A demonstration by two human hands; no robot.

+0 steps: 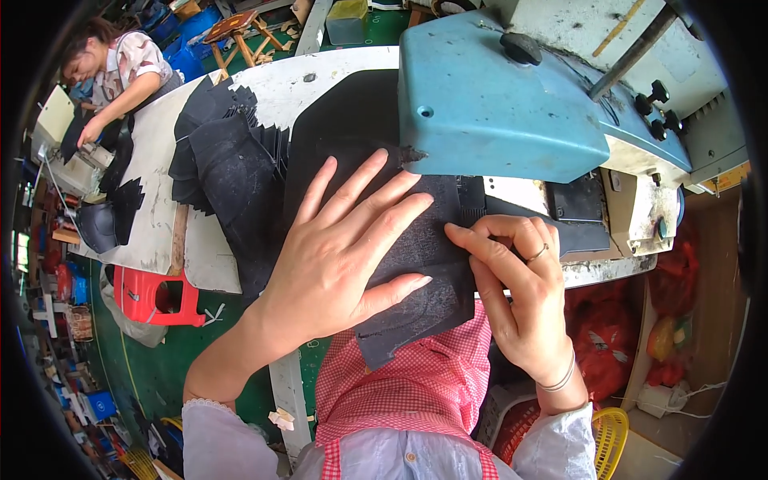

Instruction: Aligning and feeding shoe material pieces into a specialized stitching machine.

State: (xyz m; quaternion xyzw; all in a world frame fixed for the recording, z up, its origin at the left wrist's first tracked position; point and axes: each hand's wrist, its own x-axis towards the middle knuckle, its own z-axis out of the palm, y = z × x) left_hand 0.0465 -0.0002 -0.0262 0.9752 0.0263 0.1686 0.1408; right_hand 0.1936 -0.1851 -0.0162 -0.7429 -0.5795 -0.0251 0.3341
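A black sheet of fabric-like material (408, 308) lies in front of me, its near end hanging over the table edge toward my apron. My left hand (344, 240) rests flat on it with the fingers spread, fingertips close to the lower edge of the blue machine head (496, 104). At the sheet's right edge my right hand (520, 280) pinches the material between thumb and forefinger. The sheet's far part runs under the machine, where its edge is hidden. A dark flat plate (344, 112) sits beyond my left hand, beside the machine.
Left of my hands, a fanned stack of black cut pieces (232, 152) lies on the white table (360, 60). A red plastic stool (156, 296) stands below the table. At the far left a co-worker (120, 72) bends over another machine. Yellow baskets (612, 440) and red bags (600, 336) are at lower right.
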